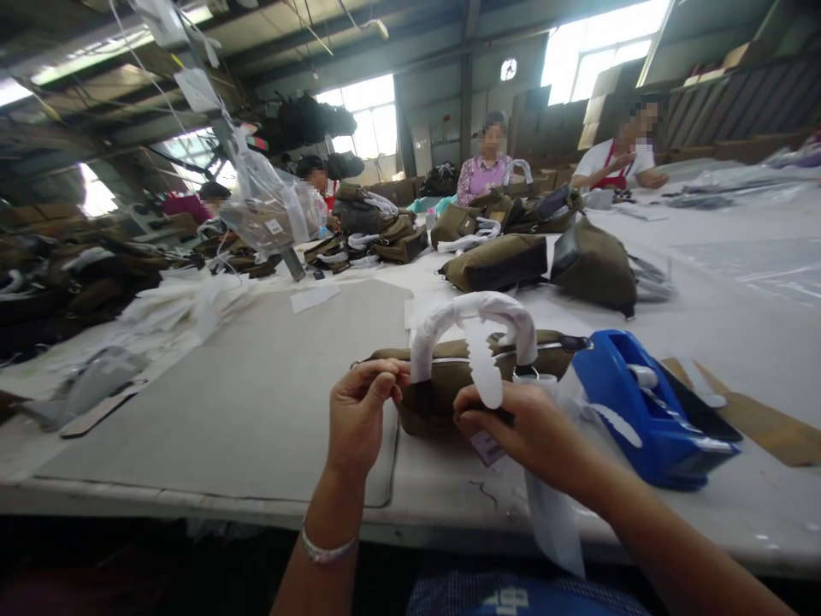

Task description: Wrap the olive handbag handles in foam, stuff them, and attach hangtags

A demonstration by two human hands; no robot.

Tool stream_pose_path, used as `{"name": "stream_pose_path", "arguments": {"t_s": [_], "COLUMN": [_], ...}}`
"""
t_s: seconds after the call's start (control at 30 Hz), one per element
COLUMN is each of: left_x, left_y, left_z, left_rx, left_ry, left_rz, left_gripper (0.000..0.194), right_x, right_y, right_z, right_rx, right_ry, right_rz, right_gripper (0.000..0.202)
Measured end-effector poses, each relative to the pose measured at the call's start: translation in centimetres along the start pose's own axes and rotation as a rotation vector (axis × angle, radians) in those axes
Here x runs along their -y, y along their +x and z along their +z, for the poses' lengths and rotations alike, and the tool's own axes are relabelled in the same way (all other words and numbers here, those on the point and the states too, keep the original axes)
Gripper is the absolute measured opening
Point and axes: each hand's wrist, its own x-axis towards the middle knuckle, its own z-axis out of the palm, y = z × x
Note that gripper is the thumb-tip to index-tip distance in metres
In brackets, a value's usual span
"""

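Note:
An olive-brown handbag (442, 411) with a metal zipper lies on the table before me. Its raised handle (473, 308) is wrapped in white material, and a white strip with toothed edges (482, 364) hangs from the handle's top. At the bag's left end, my left hand (359, 406) has thumb and fingers pinched together; what is between them is too small to make out. My right hand (506, 423) is curled at the bag's front, closed on a dark part of it, just under the strip's tip. A pale tag (487, 447) dangles below these fingers.
A blue tape dispenser (647, 411) stands at the right, with another toothed white strip (616, 425) against it. Cardboard (750, 411) lies beyond. A grey mat (256, 402) covers the left. More bags (497, 261) are piled behind; several people sit further back.

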Motion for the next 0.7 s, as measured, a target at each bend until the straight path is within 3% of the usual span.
{"name": "stream_pose_path", "arguments": {"t_s": [0.2, 0.3, 0.53, 0.7], "left_x": [0.2, 0.1, 0.6, 0.7], "left_y": [-0.7, -1.0, -1.4, -1.5], "left_z": [1.8, 2.2, 1.9, 1.9], "left_rx": [0.019, 0.031, 0.038, 0.034], "left_ry": [0.112, 0.176, 0.199, 0.188], "left_rz": [-0.079, -0.077, -0.088, -0.114], "left_gripper": [0.016, 0.013, 0.014, 0.015], "right_x": [-1.5, -1.7, -1.9, -1.5], "right_y": [0.6, 1.1, 1.7, 2.4], "right_z": [1.2, 1.5, 1.8, 1.2], "right_rx": [-0.238, -0.294, -0.315, -0.225], "right_ry": [-0.355, -0.493, -0.655, -0.689], "right_rz": [-0.136, -0.202, -0.144, -0.101], "right_gripper": [0.007, 0.007, 0.007, 0.010]}}
